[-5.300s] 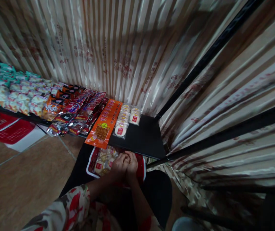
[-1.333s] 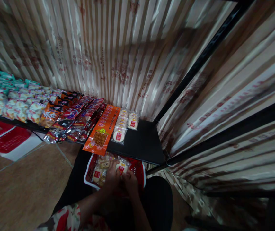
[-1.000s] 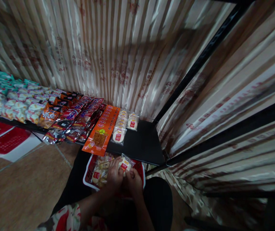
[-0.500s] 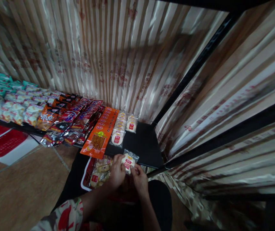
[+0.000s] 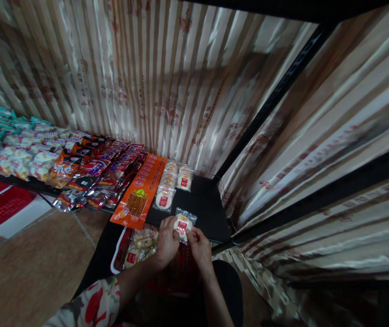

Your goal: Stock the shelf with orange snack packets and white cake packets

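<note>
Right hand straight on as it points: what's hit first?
The right hand already touches the clear packet held in both hands; beyond that, probably the black shelf, though depth is unclear.

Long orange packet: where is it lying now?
The head view shows the long orange packet left of centre on the black shelf, between dark red packets and wrapped round white snacks.

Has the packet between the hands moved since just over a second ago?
Yes, forward: the packet was below the front edge of the shelf in view, and now overlaps it.
</note>
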Available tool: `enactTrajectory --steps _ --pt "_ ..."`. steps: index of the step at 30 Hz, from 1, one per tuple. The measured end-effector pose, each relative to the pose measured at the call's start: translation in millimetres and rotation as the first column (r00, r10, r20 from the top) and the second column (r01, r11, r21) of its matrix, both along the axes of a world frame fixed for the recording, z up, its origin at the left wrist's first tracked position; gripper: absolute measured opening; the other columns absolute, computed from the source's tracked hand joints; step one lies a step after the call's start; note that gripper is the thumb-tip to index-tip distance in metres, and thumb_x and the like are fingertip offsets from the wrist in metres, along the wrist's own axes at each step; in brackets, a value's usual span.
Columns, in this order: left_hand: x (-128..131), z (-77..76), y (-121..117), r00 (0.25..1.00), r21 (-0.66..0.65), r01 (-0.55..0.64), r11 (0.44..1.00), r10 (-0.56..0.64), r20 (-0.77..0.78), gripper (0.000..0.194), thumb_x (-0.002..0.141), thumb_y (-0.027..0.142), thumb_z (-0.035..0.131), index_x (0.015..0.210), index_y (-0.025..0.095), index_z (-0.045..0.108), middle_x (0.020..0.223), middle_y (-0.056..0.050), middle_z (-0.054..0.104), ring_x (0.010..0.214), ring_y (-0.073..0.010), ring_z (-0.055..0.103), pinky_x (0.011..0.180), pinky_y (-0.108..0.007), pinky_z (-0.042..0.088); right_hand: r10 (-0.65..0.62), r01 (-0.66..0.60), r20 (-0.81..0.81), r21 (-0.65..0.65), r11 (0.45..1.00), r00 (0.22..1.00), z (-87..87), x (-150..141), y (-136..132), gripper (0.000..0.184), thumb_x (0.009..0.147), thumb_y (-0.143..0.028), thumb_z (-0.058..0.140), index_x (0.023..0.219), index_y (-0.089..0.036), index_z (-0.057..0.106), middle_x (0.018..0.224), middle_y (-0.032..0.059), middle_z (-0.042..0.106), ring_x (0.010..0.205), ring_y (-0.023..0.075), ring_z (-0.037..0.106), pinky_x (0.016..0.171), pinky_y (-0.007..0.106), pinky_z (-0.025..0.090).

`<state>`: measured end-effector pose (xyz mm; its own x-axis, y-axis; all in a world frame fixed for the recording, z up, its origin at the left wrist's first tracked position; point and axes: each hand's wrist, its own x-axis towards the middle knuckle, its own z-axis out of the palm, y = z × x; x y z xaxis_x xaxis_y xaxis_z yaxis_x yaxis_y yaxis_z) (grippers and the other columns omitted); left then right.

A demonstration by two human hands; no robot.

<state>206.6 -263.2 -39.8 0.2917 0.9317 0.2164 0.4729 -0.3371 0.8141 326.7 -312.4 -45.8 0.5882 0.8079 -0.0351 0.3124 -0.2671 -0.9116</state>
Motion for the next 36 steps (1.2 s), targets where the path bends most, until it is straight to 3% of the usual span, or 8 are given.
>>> enactTrajectory --steps 12,24,36 --pt "15 9.4 14 0.999 0.005 -0.013 1.000 0.013 -0.041 0.049 0.071 0.002 0.039 0.116 0.013 0.054 0.118 -0.008 0.056 0.111 -0.0199 0.046 0.102 -0.034 0.036 0.000 0.006 0.159 -0.039 0.999 0.987 16.2 17 18 0.043 0.069 -0.051 0.053 0.089 -0.017 0.070 0.071 0.0039 0.066 0.060 0.0163 0.058 0.061 0.026 0.046" --pt "35 8.4 29 0.999 0.020 -0.024 1.000 0.025 -0.037 0.049 0.072 0.004 0.040 0.117 0.014 0.054 0.120 -0.008 0.053 0.114 -0.0207 0.045 0.103 -0.034 0.036 0.009 -0.007 0.109 -0.020 1.000 0.994 11.9 33 36 0.039 0.068 -0.047 0.054 0.088 -0.016 0.068 0.074 0.0052 0.068 0.064 0.0176 0.061 0.061 0.026 0.047" --pt "50 2.6 39 1.000 0.010 -0.009 1.000 0.009 -0.024 0.052 0.072 0.003 0.040 0.123 0.008 0.049 0.131 -0.013 0.045 0.126 -0.0228 0.036 0.109 -0.037 0.030 -0.017 0.019 0.183 -0.009 1.000 0.983 8.3 43 64 0.035 0.068 -0.042 0.052 0.088 -0.016 0.067 0.078 0.0064 0.068 0.067 0.0183 0.062 0.065 0.027 0.047"
